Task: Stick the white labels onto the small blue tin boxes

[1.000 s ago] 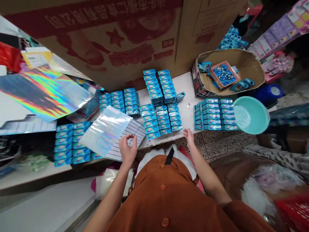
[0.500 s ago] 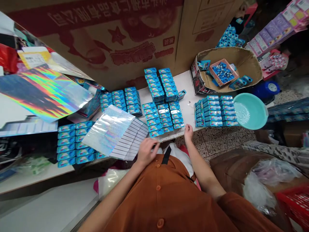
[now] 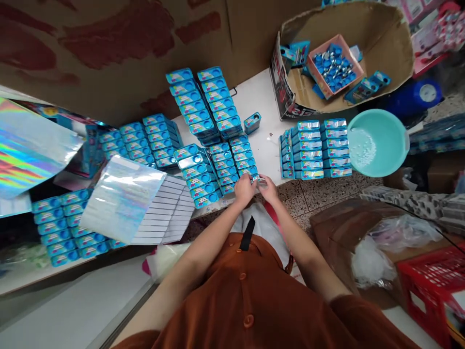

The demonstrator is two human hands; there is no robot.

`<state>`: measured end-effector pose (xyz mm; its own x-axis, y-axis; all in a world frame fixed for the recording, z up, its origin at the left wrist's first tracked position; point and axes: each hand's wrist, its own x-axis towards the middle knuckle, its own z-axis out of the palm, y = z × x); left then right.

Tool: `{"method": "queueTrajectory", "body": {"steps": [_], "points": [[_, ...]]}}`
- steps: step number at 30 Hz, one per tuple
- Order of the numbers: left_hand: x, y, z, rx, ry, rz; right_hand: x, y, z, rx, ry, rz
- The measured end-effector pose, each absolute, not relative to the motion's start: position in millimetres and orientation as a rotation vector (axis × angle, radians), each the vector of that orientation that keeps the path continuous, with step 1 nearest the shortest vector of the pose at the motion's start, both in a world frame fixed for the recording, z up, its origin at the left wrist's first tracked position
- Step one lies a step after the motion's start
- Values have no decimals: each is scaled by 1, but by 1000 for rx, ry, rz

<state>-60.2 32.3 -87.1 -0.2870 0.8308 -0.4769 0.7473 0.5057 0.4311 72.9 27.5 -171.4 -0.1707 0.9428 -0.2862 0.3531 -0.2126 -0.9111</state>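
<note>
Blue rectangular tin (image 3: 256, 180) pinched at the front of the white desk (image 3: 267, 111)

On my feed, two bare hands meet just inside the desk's front edge. The left hand (image 3: 244, 190) and the right hand (image 3: 269, 189) reach forward from either side of a rust-brown buttoned shirt (image 3: 247, 291), and each grip looks pressed together in a tight pinch on the tin. The tin sits between the fingers, about equally near both hands. I can make out only a sliver of blue and silver, so I cannot tell which way its long axis runs.

It lies at the near end of a double row of blue tins (image 3: 232, 162), which stretches away from the hands and leans slightly left. Further left, a silvery holographic sheet (image 3: 121, 198) rests over a stack of white strips (image 3: 165, 211). To the right stands a block of blue tins (image 3: 312, 150), just beside a shallow teal plastic basin (image 3: 385, 140) holding small pale beads. One lone blue tin (image 3: 252, 122) lies apart on the bare desk, straight ahead of the hands. Beyond it, a torn cardboard box (image 3: 363, 29) holds a pink tray (image 3: 341, 41) of small blue and silver pieces.
</note>
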Motion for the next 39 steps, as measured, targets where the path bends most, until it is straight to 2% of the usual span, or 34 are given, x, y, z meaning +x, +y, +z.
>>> {"method": "queueTrajectory", "body": {"steps": [12,21,39], "points": [[-54,21,-101,1062,2148,496,66,43,-160,-1541,-1743,1306],[-43,5,-105,974,2125,804,78,63,-172,-1387,-2031,1257],[-32,13,-106,807,2452,539,80,62,-171,-1454,-2001,1280]]}}
